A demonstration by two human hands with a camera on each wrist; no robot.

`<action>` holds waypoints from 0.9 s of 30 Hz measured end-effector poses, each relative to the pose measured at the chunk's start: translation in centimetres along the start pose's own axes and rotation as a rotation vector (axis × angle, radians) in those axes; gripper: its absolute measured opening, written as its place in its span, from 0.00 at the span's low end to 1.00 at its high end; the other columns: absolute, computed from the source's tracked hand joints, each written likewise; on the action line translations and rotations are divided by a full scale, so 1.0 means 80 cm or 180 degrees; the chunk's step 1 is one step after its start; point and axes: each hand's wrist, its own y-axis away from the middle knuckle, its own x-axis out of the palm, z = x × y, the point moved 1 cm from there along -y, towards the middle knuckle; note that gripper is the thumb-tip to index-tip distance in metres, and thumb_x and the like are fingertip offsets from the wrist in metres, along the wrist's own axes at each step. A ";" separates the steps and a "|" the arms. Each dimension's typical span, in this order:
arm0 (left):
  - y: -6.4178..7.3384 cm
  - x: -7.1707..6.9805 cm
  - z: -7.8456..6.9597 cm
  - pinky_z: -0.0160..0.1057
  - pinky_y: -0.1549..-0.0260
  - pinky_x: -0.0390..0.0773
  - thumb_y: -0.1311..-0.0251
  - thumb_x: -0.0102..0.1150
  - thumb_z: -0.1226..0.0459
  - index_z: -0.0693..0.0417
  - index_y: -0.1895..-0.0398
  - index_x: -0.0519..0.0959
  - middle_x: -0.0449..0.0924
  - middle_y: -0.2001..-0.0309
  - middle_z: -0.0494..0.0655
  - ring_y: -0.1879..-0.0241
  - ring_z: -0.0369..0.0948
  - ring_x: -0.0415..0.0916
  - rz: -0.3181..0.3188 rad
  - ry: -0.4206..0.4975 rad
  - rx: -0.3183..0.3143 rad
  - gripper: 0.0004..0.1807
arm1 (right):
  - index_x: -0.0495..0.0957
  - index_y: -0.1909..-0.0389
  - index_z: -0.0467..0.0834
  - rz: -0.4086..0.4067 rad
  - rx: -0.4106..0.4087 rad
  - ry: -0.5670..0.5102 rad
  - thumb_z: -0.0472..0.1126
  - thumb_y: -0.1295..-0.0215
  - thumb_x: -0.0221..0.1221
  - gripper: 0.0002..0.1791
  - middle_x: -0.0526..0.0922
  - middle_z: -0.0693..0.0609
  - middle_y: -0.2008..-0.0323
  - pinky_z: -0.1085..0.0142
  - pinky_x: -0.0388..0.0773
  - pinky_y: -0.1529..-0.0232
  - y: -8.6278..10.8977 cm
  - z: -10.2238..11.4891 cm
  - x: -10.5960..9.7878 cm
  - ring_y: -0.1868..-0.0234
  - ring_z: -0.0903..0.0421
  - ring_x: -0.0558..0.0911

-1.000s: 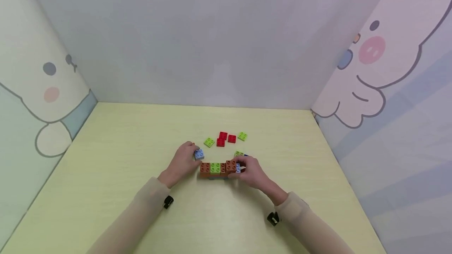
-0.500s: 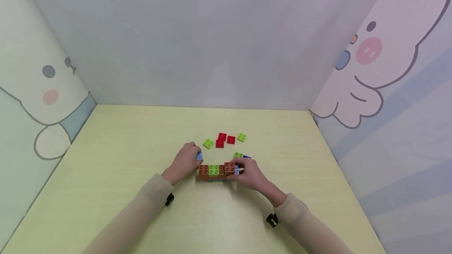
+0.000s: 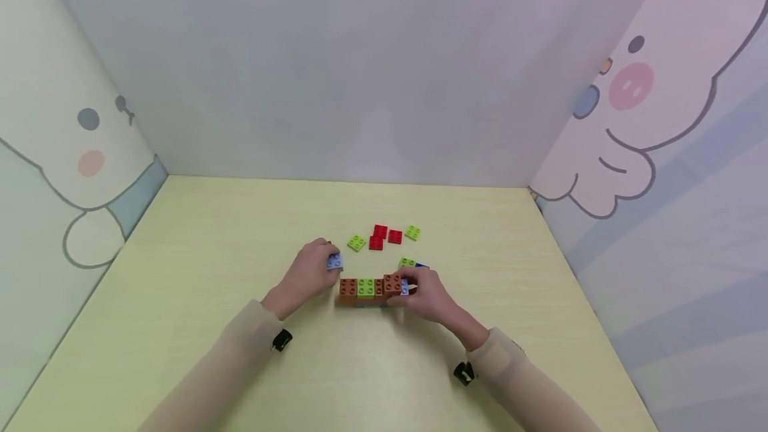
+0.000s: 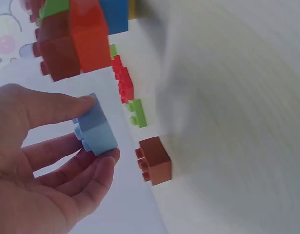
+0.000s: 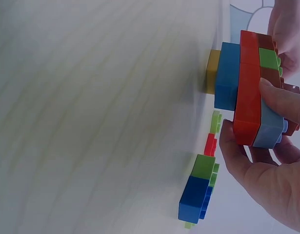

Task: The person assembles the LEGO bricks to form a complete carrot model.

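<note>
My left hand (image 3: pixel 307 271) pinches a light blue toy brick (image 4: pixel 97 126) between thumb and fingers, off the table. Just to its right in the head view stands a built stack of bricks (image 3: pixel 366 289), apart from the held brick. My right hand (image 3: pixel 429 295) grips the stack's right end. Seen from the right wrist, the stack has a yellow brick (image 5: pixel 212 71) at the bottom, then a blue brick (image 5: pixel 228 75), then red-orange bricks (image 5: pixel 249 97). Brown, green and light blue bricks form the layer above, with one brown brick (image 3: pixel 393 283) higher still.
Behind the stack lie flat red bricks (image 3: pixel 376 243) and flat lime-green bricks (image 3: pixel 357 243). A green brick (image 5: pixel 203 166) and a dark blue brick (image 5: pixel 192 199) sit together beyond my right hand. Beyond my left hand lies a loose brown brick (image 4: pixel 156 161).
My left hand has closed its fingers on the light blue brick and shifted it slightly left. The right hand keeps its grip on the stack, which stays about where it was.
</note>
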 end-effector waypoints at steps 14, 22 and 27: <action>0.026 -0.013 -0.031 0.39 0.63 0.76 0.49 0.71 0.64 0.60 0.54 0.82 0.80 0.60 0.42 0.62 0.38 0.75 0.0121 0.0817 0.0273 0.18 | 0.81 0.54 0.43 -0.0011 0.0119 0.0010 0.42 0.51 0.73 0.22 0.79 0.52 0.59 0.63 0.78 0.62 0.001 0.002 0.001 0.61 0.55 0.79; 0.033 0.000 -0.041 0.40 0.64 0.78 0.51 0.72 0.67 0.60 0.55 0.82 0.81 0.59 0.44 0.63 0.36 0.75 0.0139 0.0946 0.0549 0.18 | 0.81 0.54 0.43 -0.0008 0.0083 0.0021 0.42 0.51 0.73 0.21 0.79 0.53 0.60 0.63 0.77 0.62 0.001 0.001 0.001 0.62 0.56 0.79; 0.032 0.004 -0.044 0.39 0.63 0.78 0.51 0.71 0.67 0.59 0.56 0.82 0.81 0.59 0.44 0.62 0.35 0.75 0.0150 0.0955 0.0549 0.17 | 0.82 0.55 0.44 -0.0029 0.0064 0.0055 0.42 0.51 0.74 0.21 0.79 0.54 0.60 0.63 0.77 0.62 0.001 -0.003 0.001 0.62 0.56 0.78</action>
